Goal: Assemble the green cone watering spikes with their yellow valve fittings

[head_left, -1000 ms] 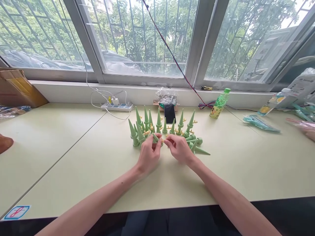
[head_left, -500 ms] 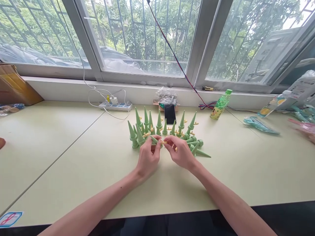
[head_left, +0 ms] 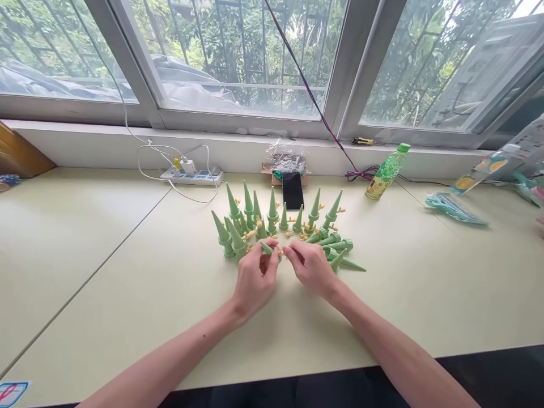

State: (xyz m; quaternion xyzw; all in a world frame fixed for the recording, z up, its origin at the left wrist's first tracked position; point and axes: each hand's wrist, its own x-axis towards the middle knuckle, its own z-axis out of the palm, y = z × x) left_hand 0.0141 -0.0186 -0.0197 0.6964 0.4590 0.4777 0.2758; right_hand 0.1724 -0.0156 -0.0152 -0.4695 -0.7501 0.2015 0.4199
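My left hand [head_left: 256,276] is closed around a green plant-watering spike [head_left: 266,248], its tip pointing up and left. A small yellow valve [head_left: 280,253] sticks out of the spike's wide end. The fingertips of my right hand [head_left: 312,265] are pinched at the valve's outer end, partly covering it. Behind my hands stand several upright green spikes [head_left: 272,212], some with yellow valves on their sides. Beside my right hand, more green spikes [head_left: 340,245] lie in a loose pile. Small yellow valves [head_left: 289,233] also lie among the standing spikes.
A black phone [head_left: 293,191] leans against a small box with clear wrap at the back. A power strip [head_left: 193,177] with white cables is to its left. On the right are a green-capped drink bottle [head_left: 386,173] and a bagged teal item [head_left: 455,209].
The view has shifted slightly closer and lower. My right fingertips have drawn a little away from the left hand and closed more tightly. My left hand keeps its hold on the spike.
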